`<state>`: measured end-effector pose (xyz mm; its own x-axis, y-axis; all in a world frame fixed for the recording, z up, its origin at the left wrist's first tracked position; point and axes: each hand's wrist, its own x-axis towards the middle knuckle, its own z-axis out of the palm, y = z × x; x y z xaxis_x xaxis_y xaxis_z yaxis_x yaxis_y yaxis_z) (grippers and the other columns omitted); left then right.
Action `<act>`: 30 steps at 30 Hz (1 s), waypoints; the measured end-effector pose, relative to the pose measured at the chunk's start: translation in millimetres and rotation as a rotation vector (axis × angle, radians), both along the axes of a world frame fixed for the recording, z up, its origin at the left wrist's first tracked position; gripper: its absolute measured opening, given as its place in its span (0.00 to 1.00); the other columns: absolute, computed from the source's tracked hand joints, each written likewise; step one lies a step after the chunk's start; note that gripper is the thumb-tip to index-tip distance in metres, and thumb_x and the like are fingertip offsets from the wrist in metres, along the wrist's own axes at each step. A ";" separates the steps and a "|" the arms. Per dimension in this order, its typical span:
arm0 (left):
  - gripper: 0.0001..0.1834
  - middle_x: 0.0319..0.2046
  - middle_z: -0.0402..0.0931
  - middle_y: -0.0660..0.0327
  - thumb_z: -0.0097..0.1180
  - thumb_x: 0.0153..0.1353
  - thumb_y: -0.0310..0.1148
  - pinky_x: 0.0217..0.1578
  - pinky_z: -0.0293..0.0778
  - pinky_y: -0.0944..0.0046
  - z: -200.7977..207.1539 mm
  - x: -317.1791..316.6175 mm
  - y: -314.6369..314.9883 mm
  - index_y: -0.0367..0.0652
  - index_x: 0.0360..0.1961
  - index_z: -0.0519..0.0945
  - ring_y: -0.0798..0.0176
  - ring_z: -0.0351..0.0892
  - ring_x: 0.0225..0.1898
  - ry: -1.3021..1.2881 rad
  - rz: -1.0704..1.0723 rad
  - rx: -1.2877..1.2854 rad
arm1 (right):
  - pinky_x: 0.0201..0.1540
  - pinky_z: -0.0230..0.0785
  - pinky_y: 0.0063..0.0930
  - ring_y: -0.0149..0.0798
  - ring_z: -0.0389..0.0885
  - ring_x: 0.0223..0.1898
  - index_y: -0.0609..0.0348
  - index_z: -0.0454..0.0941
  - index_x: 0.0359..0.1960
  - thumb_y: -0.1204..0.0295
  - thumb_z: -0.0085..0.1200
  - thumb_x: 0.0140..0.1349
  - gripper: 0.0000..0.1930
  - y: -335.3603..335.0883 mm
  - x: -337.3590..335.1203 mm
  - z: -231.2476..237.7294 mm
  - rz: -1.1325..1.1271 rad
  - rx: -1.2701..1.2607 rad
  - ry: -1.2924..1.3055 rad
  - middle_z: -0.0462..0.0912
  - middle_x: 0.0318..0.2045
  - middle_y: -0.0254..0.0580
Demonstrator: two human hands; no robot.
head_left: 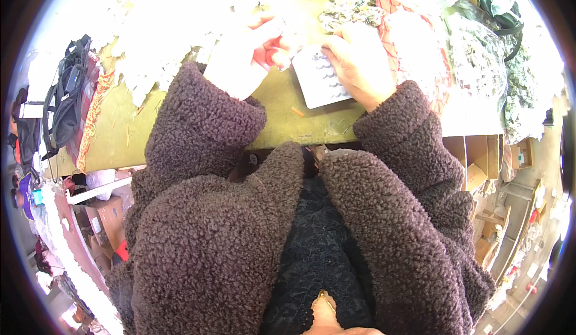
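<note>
A white card [321, 80] with rows of small dark curved lashes lies on the yellow-green table [282, 104] in front of me. My right hand [359, 62] rests on the card's right side, fingers pressing its upper edge. My left hand [258, 50] is washed out by bright light; its fingers are curled near the card's upper left corner, and I cannot tell whether they pinch anything. Both arms wear fuzzy dark purple-brown sleeves.
Heaps of small white pieces [168, 29] cover the table's left. Tangled silvery strips [345, 8] and clear bags [480, 59] lie at the back right. A black bag [66, 95] hangs at the left. Cardboard boxes [480, 161] stand below the table's right end.
</note>
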<state>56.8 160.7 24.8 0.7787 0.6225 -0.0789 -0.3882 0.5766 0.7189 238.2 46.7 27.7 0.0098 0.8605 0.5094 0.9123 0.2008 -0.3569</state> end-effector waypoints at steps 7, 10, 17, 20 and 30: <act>0.14 0.33 0.78 0.55 0.53 0.60 0.25 0.27 0.78 0.68 2.1 4.3 -5.9 0.33 0.47 0.71 0.62 0.79 0.31 0.117 -0.027 -0.030 | 0.37 0.70 0.32 0.41 0.78 0.32 0.61 0.78 0.36 0.70 0.55 0.57 0.09 -9.8 3.0 14.9 -0.090 -0.182 0.088 0.80 0.30 0.44; 0.14 0.34 0.78 0.55 0.53 0.61 0.24 0.27 0.79 0.68 6.9 2.0 -13.5 0.33 0.48 0.71 0.64 0.79 0.31 0.052 -0.145 -0.028 | 0.36 0.71 0.28 0.35 0.79 0.31 0.62 0.79 0.37 0.68 0.55 0.59 0.10 -10.4 1.2 27.4 0.005 -0.154 0.532 0.81 0.30 0.42; 0.12 0.36 0.76 0.58 0.52 0.61 0.23 0.32 0.79 0.70 12.7 3.4 -22.2 0.32 0.46 0.72 0.67 0.79 0.32 -0.033 -0.305 -0.057 | 0.33 0.72 0.21 0.29 0.79 0.30 0.64 0.79 0.36 0.71 0.59 0.57 0.09 -7.0 -19.3 34.3 0.096 -0.122 0.727 0.81 0.28 0.39; 0.11 0.35 0.76 0.58 0.51 0.61 0.23 0.31 0.79 0.69 9.8 3.5 -25.9 0.32 0.45 0.72 0.67 0.79 0.32 0.006 -0.239 -0.091 | 0.34 0.73 0.22 0.29 0.79 0.30 0.64 0.78 0.35 0.71 0.58 0.58 0.09 -13.3 -23.0 34.0 0.113 -0.131 0.822 0.81 0.28 0.39; 0.10 0.34 0.77 0.57 0.51 0.62 0.25 0.28 0.78 0.69 6.2 6.7 -29.5 0.33 0.43 0.74 0.65 0.78 0.31 -0.073 -0.160 -0.119 | 0.39 0.71 0.27 0.35 0.78 0.34 0.61 0.79 0.36 0.65 0.49 0.65 0.12 -24.6 -31.6 31.8 0.123 0.082 0.195 0.80 0.28 0.41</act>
<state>63.5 131.1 31.0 0.8732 0.4800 -0.0841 -0.3332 0.7141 0.6157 206.6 22.1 59.5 0.0124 0.8171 0.5764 0.7947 0.3418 -0.5016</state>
